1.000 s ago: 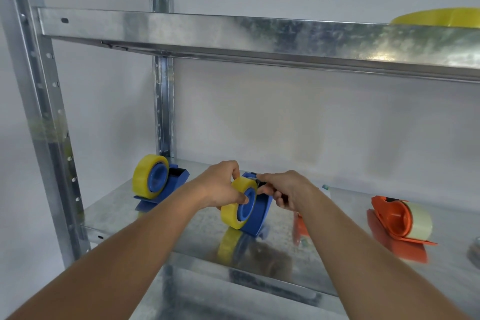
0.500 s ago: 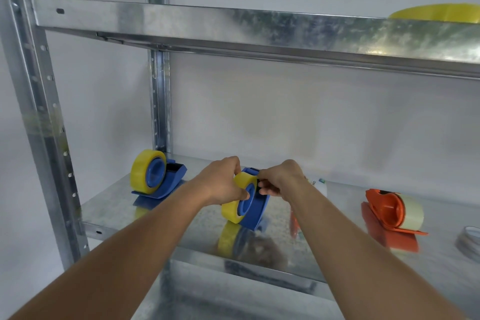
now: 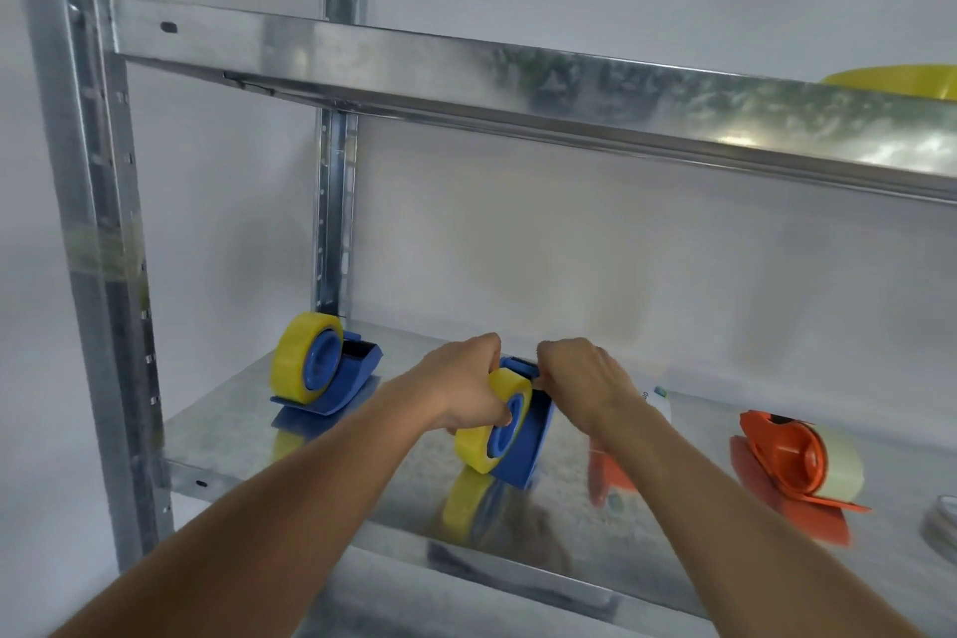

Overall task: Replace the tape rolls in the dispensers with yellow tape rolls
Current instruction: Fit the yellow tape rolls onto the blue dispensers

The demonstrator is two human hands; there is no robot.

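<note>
At frame centre, the left hand [image 3: 462, 391] still grips the yellow tape roll [image 3: 489, 422] seated in the blue dispenser [image 3: 528, 446], while the right hand [image 3: 582, 378] has shifted to pinch at the dispenser's top, likely threading the tape end.

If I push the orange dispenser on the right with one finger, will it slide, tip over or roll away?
The orange dispenser would probably slide: it sits on a flat base plate on the smooth, shiny metal shelf. Rolling seems unlikely, since its pale roll is mounted in the body, off the shelf. A push high on the roll might tip it; it looks light plastic.
</note>
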